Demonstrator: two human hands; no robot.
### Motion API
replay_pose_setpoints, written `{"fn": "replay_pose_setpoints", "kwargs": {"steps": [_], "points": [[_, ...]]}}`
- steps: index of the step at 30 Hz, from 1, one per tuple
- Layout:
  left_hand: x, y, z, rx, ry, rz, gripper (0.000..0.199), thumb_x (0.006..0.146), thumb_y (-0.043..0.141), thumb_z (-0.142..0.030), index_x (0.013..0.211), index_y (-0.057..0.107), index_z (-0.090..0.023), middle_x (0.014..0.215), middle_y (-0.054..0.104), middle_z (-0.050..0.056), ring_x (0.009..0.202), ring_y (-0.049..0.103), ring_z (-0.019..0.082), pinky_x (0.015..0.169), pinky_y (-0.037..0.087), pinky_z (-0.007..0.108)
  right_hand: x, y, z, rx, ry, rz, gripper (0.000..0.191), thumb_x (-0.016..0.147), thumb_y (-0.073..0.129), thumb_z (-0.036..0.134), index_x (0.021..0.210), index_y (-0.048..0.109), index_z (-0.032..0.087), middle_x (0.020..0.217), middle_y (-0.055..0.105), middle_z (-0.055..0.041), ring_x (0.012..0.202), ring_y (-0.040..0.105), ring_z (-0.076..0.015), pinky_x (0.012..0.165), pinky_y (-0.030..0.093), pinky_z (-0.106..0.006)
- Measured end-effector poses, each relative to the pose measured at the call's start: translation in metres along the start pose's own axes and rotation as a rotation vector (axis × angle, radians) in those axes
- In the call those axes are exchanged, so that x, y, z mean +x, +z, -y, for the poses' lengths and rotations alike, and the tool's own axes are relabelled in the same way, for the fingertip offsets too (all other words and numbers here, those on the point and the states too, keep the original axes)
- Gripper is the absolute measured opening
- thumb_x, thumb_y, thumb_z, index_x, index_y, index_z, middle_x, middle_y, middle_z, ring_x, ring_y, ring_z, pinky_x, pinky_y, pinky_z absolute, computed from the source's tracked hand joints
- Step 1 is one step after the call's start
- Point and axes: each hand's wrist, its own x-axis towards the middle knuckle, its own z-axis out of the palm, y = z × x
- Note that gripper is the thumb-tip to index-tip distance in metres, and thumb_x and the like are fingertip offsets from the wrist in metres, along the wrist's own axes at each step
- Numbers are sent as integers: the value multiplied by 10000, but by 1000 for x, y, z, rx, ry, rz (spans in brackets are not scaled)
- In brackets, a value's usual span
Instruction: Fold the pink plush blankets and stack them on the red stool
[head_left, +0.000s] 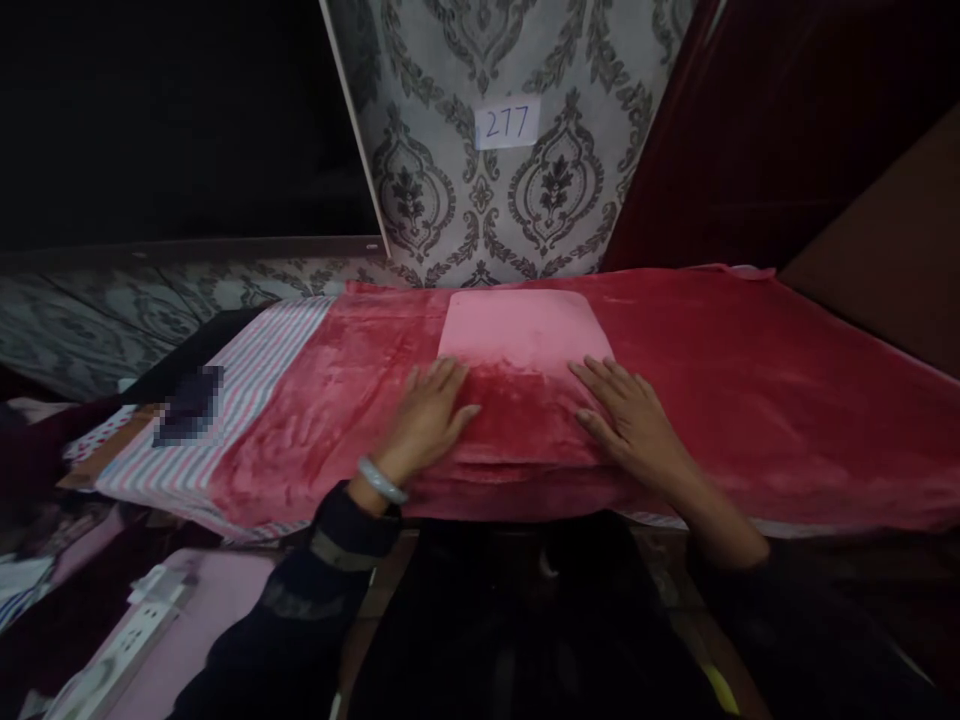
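A pink flat board (pixel 525 322) with rounded corners lies on a red plush cloth (pixel 720 400) spread over a long surface. Its near part is covered by red plush, whose upper edge runs unevenly between my hands. My left hand (pixel 427 415), a pale bangle (pixel 382 481) on its wrist, rests flat at the left side of the board with fingers spread. At the right side, my right hand (pixel 626 415) lies flat too, fingers stretched out towards the wall. Neither hand grips anything.
Striped cloth (pixel 262 355) shows left of the red plush, with a blurred dark item on it. A large dark screen (pixel 180 120) stands behind at left. A paper marked 277 (pixel 508 122) is on the patterned wall. A white power strip (pixel 131 640) lies at lower left.
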Motion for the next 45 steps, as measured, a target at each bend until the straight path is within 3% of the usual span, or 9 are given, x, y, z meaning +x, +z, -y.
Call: {"fn": "replay_pose_setpoints", "kwargs": {"steps": [4, 9, 17, 25, 30, 34, 37, 39, 45], "points": [[19, 36, -53, -46, 49, 29, 675, 990, 495, -535, 1554, 434, -170, 1624, 415, 174, 1532, 322, 363, 1245, 238, 623, 26, 18, 7, -41, -60, 77, 628, 1040, 363, 580, 1606, 371, 306, 1674, 327, -85, 1540, 259, -370, 1188, 264, -638], [12, 70, -68, 44, 13, -43, 678, 971, 506, -553, 1552, 460, -206, 1650, 350, 196, 1544, 264, 428, 1212, 199, 722, 22, 45, 8, -66, -32, 165, 597, 1038, 401, 576, 1578, 425, 321, 1680, 313, -65, 1543, 248, -376, 1197, 241, -651], [15, 64, -69, 172, 34, -24, 658, 997, 454, -540, 1572, 437, -221, 1657, 347, 171, 1534, 298, 413, 1207, 255, 685, 18, 28, 12, 1, 28, 152, 528, 1070, 391, 476, 1541, 488, 257, 1668, 340, -41, 1557, 246, -285, 1248, 228, -538], [12, 61, -68, 168, 82, -9, 607, 1034, 398, -493, 1585, 405, -237, 1665, 347, 109, 1538, 300, 384, 1202, 267, 695, -13, 31, 3, -14, 48, 103, 515, 1080, 356, 464, 1553, 471, 299, 1654, 367, -34, 1543, 290, -268, 1221, 300, -500], [-8, 68, -85, 72, 221, -2, 644, 1008, 501, -479, 1594, 376, -244, 1674, 330, 113, 1543, 297, 367, 1217, 267, 675, -41, 33, -1, 8, 64, 81, 551, 1079, 338, 482, 1573, 442, 264, 1661, 340, -67, 1534, 311, -289, 1218, 299, -535], [-24, 66, -95, -64, 273, -5, 596, 995, 559, -381, 1563, 427, -253, 1655, 381, 96, 1542, 304, 349, 1224, 284, 648, -47, 15, -14, 167, 9, 99, 550, 1077, 313, 510, 1500, 546, 246, 1576, 486, -88, 1472, 429, -283, 1191, 371, -532], [-19, 55, -90, -194, 308, -10, 461, 1041, 461, -331, 1492, 518, -255, 1563, 524, 79, 1483, 426, 250, 1249, 298, 553, -23, -7, -24, 271, -14, 88, 559, 1078, 291, 510, 1452, 599, 232, 1446, 623, -105, 1349, 572, -276, 1134, 461, -494], [-11, 48, -85, -208, 270, -54, 452, 1053, 421, -332, 1484, 525, -247, 1541, 547, 86, 1474, 437, 238, 1255, 286, 543, 7, -15, -26, 264, -33, 59, 553, 1075, 303, 506, 1484, 566, 243, 1459, 612, -98, 1356, 564, -282, 1150, 446, -501], [-10, 71, -97, -46, 221, -75, 690, 936, 637, -460, 1571, 409, -312, 1648, 379, 135, 1527, 296, 425, 1189, 281, 708, 98, 16, -21, 47, -129, 214, 590, 1065, 366, 491, 1610, 374, 266, 1679, 300, -87, 1554, 243, -336, 1207, 313, -590]]}}
